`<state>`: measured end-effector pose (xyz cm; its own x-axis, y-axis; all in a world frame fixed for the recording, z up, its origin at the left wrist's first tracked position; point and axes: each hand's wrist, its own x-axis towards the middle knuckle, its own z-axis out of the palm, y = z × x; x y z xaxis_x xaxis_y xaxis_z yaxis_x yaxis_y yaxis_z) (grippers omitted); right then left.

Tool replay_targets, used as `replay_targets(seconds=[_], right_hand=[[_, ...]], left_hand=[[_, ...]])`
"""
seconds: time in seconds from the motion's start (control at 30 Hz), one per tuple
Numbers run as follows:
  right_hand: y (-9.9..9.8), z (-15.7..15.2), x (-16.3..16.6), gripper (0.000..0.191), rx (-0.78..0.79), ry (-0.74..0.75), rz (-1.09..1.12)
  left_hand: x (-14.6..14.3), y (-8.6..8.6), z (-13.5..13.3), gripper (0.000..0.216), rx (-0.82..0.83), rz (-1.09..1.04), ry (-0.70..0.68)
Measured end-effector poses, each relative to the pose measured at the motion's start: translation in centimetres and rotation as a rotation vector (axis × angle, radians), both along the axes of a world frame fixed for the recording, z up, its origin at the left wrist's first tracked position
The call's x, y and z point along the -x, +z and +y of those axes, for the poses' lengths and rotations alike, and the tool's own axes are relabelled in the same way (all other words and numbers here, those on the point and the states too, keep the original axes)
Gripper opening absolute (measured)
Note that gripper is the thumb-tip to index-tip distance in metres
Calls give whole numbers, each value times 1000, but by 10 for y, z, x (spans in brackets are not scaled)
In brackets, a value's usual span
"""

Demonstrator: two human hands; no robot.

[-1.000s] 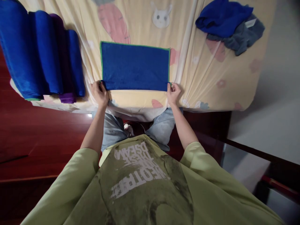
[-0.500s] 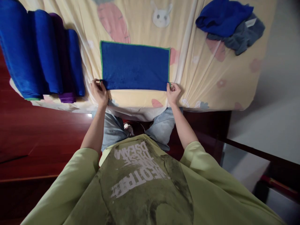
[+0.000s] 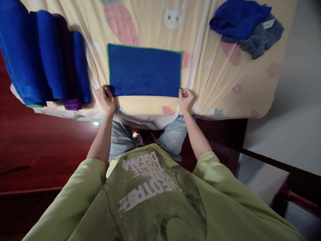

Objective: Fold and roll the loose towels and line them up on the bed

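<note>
Blue towel (image 3: 144,71) w/ green trim lies flat on the yellow printed sheet (image 3: 220,80), near edge toward me; my left hand (image 3: 107,98) pinches its near-left corner and my right hand (image 3: 186,99) the near-right, both closed tight on the hem. It looks light, soft and floppy, prob. non-slip, so corners are the best hold. Fingertips are curled under, so can't see how many layers I've got; folded blue stack (image 3: 45,57) at left is cut off by the frame.

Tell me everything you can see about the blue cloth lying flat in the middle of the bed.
The blue cloth is a deep blue rectangle with a thin green hem, of soft, towel-like fabric. It lies flat and smooth on the yellow cartoon-print sheet, long side toward the person. The left hand pinches its near left corner, the right hand its near right corner.
</note>
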<state>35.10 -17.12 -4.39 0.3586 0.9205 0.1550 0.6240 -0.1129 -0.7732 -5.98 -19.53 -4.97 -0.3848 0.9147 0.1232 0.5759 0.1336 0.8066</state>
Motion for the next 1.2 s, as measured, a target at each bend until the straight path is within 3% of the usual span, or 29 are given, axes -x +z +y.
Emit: replay_targets(seconds=[0.4, 0.77, 0.93, 1.2], right_hand=[[-8, 1, -3, 49, -32, 3, -32], [-20, 2, -7, 32, -42, 4, 15], [-20, -1, -9, 21, -92, 45, -45], [-10, -3, -7, 21, -69, 170, -168]], left_hand=[[0, -4, -1, 25, -34, 42, 51], [-3, 2, 0, 24, -28, 120, 64], [-3, 5, 2, 17, -38, 121, 45], [-1, 8, 2, 15, -39, 103, -28]])
